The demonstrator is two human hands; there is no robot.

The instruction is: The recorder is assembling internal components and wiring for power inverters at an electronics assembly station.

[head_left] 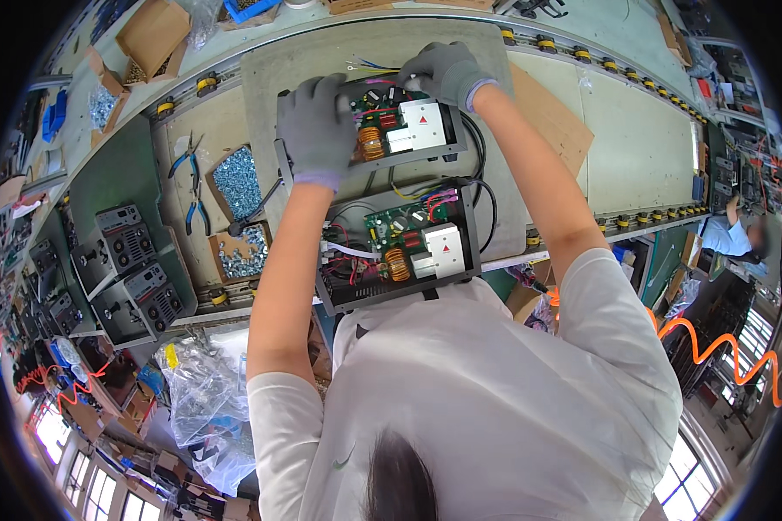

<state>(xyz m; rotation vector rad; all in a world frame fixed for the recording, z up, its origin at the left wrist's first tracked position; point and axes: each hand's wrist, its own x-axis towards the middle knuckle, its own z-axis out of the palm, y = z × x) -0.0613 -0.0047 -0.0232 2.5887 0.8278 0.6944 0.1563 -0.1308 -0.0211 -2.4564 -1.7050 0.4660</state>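
Observation:
Two open black electronics cases, a far one (453,141) and a near one (400,291), lie one behind the other. Each holds a green circuit board, a copper-wound coil and a silvery heat-sink plate with a red mark. My left hand (317,130), in a grey glove, grips the left end of the far case and covers that part. At the far right corner of the same case, my gloved right hand (447,74) has its fingers bent together by the wires; what they pinch is hidden. Loose blue and yellow leads (375,66) stick out beyond the far edge.
A grey board (278,61) lies under the far case. To the left are pliers (196,213), a box of bluish screws (237,182) and another of metal parts (243,253). Black finished-looking units (135,300) stand farther left. An orange coiled hose (712,356) hangs at right.

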